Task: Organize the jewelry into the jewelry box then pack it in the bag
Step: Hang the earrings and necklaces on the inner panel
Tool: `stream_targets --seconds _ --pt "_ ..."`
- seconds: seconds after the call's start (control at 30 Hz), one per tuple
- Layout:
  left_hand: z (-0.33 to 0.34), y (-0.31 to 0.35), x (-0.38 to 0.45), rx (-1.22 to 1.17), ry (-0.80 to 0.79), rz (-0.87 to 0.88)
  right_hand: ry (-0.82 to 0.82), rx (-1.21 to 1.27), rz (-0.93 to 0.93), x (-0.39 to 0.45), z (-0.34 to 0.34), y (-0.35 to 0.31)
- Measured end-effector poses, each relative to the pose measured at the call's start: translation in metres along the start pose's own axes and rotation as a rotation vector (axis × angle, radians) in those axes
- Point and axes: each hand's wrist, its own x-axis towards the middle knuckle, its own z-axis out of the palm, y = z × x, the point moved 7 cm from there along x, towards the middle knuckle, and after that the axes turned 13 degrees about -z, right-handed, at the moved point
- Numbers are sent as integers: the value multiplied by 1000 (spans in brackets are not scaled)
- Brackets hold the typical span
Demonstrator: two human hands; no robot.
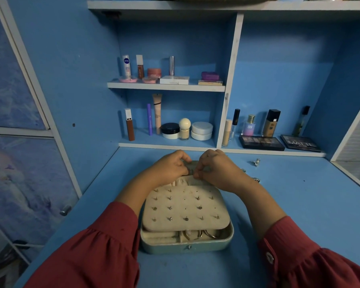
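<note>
We face a blue desk (289, 215) backed by blue shelving (230, 80) whose compartments hold cosmetics: tubes, jars and compacts on the upper small shelf, more bottles and round pots below, and two dark eyeshadow palettes (279, 143) lying flat to the right.

At the middle of the desk, close to us, sits the jewelry box (186, 245), pale teal outside and cream inside, lying open. Its cream earring panel (185, 206), dotted with rows of small studs, is tilted over the lower tray, where a few thin rings or hoops show at the front edge. The lid (192, 166) stands at the far side, with a gathered cream pocket just below our hands.

Our red sleeves (96, 256) frame the box on both sides. Our left hand (170, 166) and right hand (214, 167) meet at the top edge of the lid, fingers curled in and tips nearly touching. Both seem to pinch at the lid's rim or something tiny against it; we cannot tell what, so the grip stays uncertain.

On the bare desk to the right lie loose silver jewelry pieces (256, 162), one well clear of the box near the shelf edge, others just beside our right wrist.
</note>
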Motion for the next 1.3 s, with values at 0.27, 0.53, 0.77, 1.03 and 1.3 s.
stream_targets --seconds 0.27,0.53,0.77,1.03,1.3 --pt "2 0 2 -1 10 32 -18 8 6 1 6 6" --pt "-3 -3 1 51 65 22 -107 106 40 -2 12 7" --pt "-8 0 -2 28 98 47 -137 55 20 -4 10 2" --pt "-7 -5 -1 111 103 40 -119 54 72 -5 12 7" --pt "-6 0 -6 92 95 43 -179 -25 60 -5 14 3"
